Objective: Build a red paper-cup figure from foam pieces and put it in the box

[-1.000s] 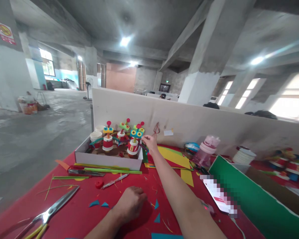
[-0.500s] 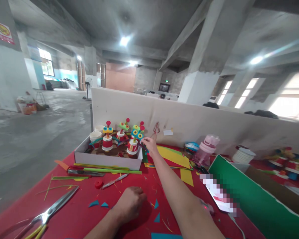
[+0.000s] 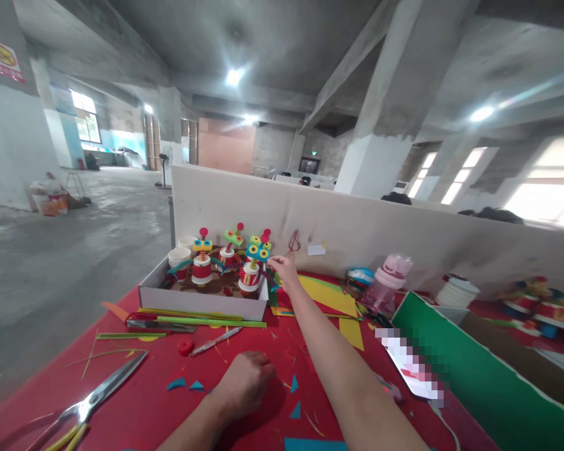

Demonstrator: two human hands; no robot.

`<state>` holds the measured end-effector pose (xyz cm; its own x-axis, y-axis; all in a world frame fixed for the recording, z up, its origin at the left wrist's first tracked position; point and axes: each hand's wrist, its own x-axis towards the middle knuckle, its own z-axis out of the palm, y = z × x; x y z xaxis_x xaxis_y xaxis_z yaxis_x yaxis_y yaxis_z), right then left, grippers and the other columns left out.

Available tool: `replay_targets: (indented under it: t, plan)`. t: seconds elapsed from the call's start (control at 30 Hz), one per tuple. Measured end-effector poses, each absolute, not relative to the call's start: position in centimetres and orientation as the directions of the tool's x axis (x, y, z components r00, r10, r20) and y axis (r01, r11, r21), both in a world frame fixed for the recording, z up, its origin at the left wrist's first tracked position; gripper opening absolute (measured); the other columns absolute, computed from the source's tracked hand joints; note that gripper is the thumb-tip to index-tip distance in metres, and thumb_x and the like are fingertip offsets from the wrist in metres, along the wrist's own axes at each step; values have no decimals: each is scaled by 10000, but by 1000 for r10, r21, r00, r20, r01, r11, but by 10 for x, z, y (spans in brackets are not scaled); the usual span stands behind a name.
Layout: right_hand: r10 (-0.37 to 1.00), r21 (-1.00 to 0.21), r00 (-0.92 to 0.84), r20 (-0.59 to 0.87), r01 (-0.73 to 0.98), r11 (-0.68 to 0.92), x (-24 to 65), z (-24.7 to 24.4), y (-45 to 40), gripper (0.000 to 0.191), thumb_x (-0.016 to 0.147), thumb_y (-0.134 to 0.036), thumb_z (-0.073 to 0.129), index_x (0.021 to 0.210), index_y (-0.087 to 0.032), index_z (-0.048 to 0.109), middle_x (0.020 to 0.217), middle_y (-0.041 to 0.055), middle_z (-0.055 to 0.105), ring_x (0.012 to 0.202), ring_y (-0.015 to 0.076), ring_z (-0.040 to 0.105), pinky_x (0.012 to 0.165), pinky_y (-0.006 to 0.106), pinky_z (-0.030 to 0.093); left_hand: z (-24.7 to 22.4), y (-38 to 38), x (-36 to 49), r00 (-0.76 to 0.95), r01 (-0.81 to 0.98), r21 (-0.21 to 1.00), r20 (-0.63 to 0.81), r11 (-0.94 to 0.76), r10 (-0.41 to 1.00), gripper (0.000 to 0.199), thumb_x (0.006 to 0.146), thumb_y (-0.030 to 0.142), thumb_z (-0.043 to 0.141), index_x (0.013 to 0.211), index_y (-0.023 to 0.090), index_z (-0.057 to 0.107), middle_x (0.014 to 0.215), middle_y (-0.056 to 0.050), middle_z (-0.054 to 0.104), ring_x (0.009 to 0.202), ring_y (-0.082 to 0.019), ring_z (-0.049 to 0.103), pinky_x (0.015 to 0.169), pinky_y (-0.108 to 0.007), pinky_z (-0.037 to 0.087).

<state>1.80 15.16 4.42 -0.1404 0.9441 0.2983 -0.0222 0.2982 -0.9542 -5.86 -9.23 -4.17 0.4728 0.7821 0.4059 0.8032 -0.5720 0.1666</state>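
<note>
My right hand point(image 3: 283, 270) reaches across to a paper-cup robot point(image 3: 250, 275) with a blue head and round yellow eyes. Thumb and forefinger are pinched together at the right edge of that head. This robot stands at the right end of a shallow white box point(image 3: 202, 305), among several similar robots with spring necks and red ball tops. Near the front of the red table point(image 3: 169, 416), my left hand point(image 3: 249, 382) rests with its fingers curled under, so its palm is hidden. Small blue paper scraps point(image 3: 177, 383) lie on either side of it.
Large scissors point(image 3: 98, 391) lie at left. A pen point(image 3: 216, 341), a red tape roll point(image 3: 185, 347) and green strips point(image 3: 211, 321) lie before the box. Yellow sheets point(image 3: 331, 295), a pink bottle point(image 3: 389, 282), a phone point(image 3: 407, 366) and a green-sided box point(image 3: 470, 363) occupy the right.
The blue head has tipped slightly to a more level pose, and its red ball has shifted left. My right hand stays almost in place; my left hand has not visibly moved.
</note>
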Motion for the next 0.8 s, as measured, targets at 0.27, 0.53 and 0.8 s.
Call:
replay_targets:
  t: [0.27,0.53,0.8]
  plan:
    - [944,-954,-144,297,-16,298,19,45,150,242,568,-386,731,680,-175,692,622,14,673,625,155,584,636,276,456,-43,-91,-59,479,806,156,395,-571,784,139,676,35,530,676,174,529,689,-41,608,599,-131,525,523,-290,220]
    - [934,-944,-138,328,-25,328,19,48,153,294,592,-435,736,731,-180,692,664,22,689,662,168,611,651,284,470,-44,-91,-59,481,805,171,372,-568,794,146,671,32,519,673,178,518,691,-40,602,604,-134,519,532,-285,239]
    - [913,-928,-170,370,-20,373,-2,50,156,322,585,-460,734,755,-190,688,741,18,701,721,172,612,666,275,465,-42,-91,-59,480,814,151,371,-561,795,133,701,48,510,688,179,531,703,-40,609,618,-135,526,538,-282,239]
